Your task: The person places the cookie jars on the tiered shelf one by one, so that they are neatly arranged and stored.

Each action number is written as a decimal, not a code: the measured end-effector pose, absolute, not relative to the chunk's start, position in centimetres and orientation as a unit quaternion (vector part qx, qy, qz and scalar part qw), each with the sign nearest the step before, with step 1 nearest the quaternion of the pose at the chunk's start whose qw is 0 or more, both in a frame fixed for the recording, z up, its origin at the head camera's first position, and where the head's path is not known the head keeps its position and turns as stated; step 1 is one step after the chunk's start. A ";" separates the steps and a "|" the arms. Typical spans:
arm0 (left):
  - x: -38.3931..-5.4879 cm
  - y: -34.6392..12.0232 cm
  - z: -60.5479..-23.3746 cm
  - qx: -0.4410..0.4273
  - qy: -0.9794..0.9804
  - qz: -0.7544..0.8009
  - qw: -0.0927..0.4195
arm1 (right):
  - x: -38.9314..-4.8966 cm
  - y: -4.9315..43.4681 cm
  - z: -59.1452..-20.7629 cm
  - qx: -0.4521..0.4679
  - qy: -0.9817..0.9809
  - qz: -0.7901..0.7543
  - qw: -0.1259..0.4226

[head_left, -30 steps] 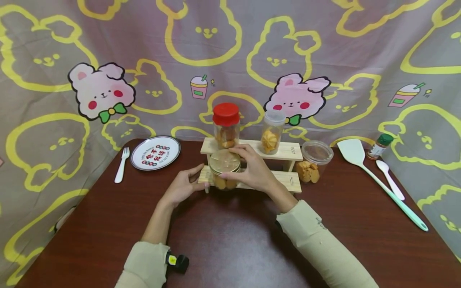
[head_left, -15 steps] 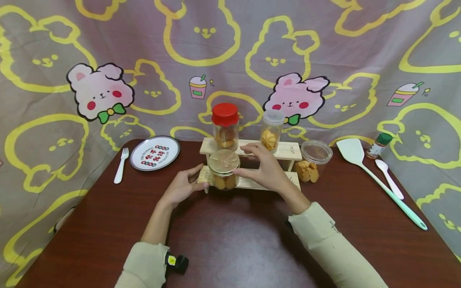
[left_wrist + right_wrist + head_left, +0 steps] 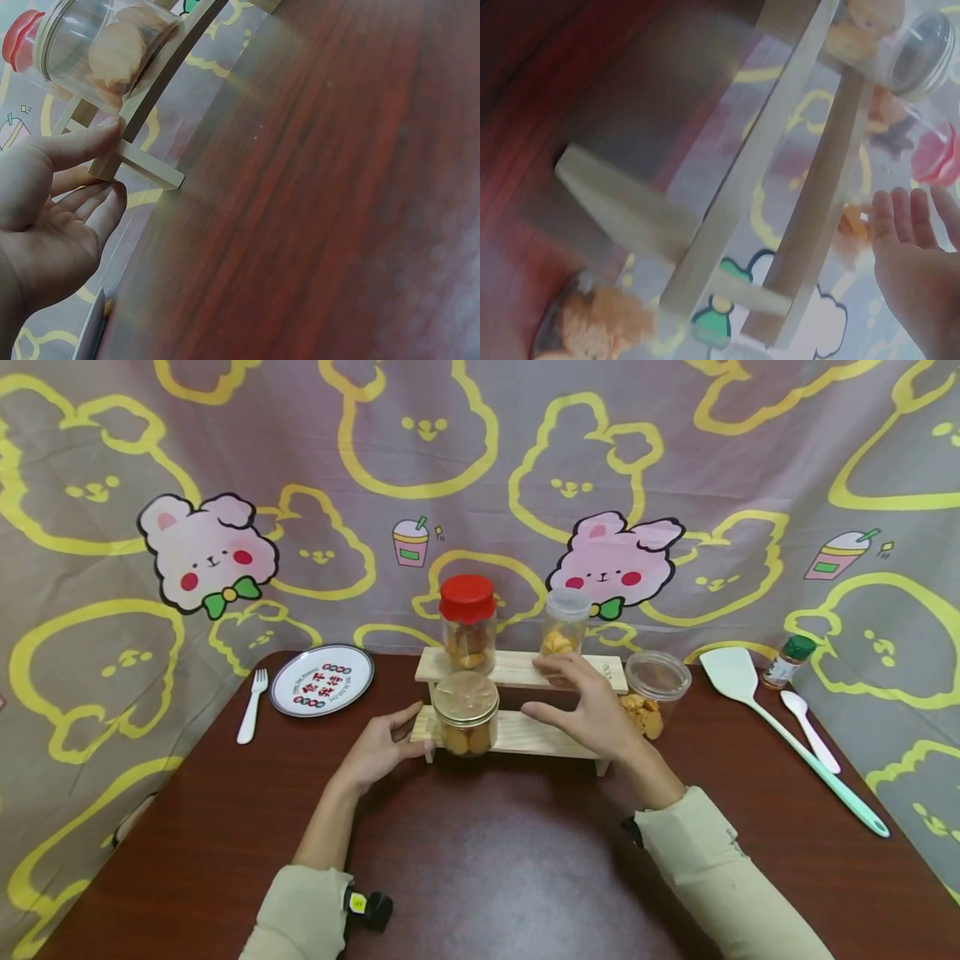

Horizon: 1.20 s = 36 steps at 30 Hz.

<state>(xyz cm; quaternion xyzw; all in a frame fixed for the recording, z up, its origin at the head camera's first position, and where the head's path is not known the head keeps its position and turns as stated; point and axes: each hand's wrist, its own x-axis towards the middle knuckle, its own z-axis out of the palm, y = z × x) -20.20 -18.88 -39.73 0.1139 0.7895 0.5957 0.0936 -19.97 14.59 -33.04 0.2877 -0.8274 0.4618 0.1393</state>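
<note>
A two-step wooden rack (image 3: 540, 733) stands mid-table. My left hand (image 3: 380, 745) holds the left end of its lower step; in the left wrist view the thumb lies on the board's (image 3: 154, 101) top and the fingers beneath. A gold-lidded jar of cookies (image 3: 467, 714) sits on the lower step beside that hand. My right hand (image 3: 592, 706) hovers over the rack's right part with fingers spread and nothing in them. Behind it, partly hidden, a clear-lidded jar (image 3: 567, 618) shares the upper step with a red-lidded jar (image 3: 468, 627).
Right of the rack stands a wide clear jar of cookies (image 3: 658, 681), partly covered by my right hand. Farther right lie a spatula (image 3: 787, 735) and a white spoon (image 3: 812, 732), with a green-capped bottle (image 3: 789, 662) behind. On the left are a plate (image 3: 322, 681) and fork (image 3: 253, 706).
My right hand has let go of the gold-lidded jar and moved to the right, away from it. The jar stays on the lower step, and my left hand keeps its hold on the rack.
</note>
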 end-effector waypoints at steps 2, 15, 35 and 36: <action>-20.2 -18.8 -39.7 0.113 0.786 0.600 0.094 | -19.8 15.2 -32.8 0.283 -0.828 0.460 0.151; -20.2 -18.9 -39.8 0.113 0.786 0.601 0.094 | -19.4 19.1 -32.7 0.259 -0.830 0.462 0.177; -20.2 -18.7 -39.7 0.118 0.789 0.596 0.088 | -19.5 25.4 -32.8 0.156 -0.870 0.417 0.213; -20.2 -18.7 -39.7 0.117 0.789 0.597 0.088 | -19.5 25.7 -32.9 0.153 -0.874 0.408 0.215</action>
